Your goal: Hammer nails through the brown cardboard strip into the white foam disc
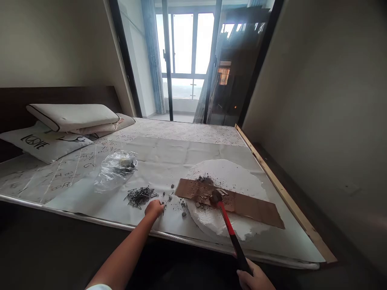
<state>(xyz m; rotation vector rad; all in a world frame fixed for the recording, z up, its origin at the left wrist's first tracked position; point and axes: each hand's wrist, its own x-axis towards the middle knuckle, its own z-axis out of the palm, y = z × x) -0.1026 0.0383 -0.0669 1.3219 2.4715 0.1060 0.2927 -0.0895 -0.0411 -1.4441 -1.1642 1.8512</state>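
Note:
My right hand (254,278) grips the black end of a hammer (228,225) with a red neck. The hammer's head rests on a brown cardboard strip (248,205) that lies across a white round foam disc (229,177). My left hand (154,208) is closed in a pinch on what looks like a small nail, just right of a pile of dark nails (139,196). Grey crumbs and debris (181,203) lie between my left hand and the cardboard.
All this lies on a sheet of paper over a bed (75,169). A crumpled clear plastic bag (116,167) sits behind the nails. Pillows (69,119) are stacked at the far left. A wooden strip (284,189) runs along the bed's right edge beside a wall.

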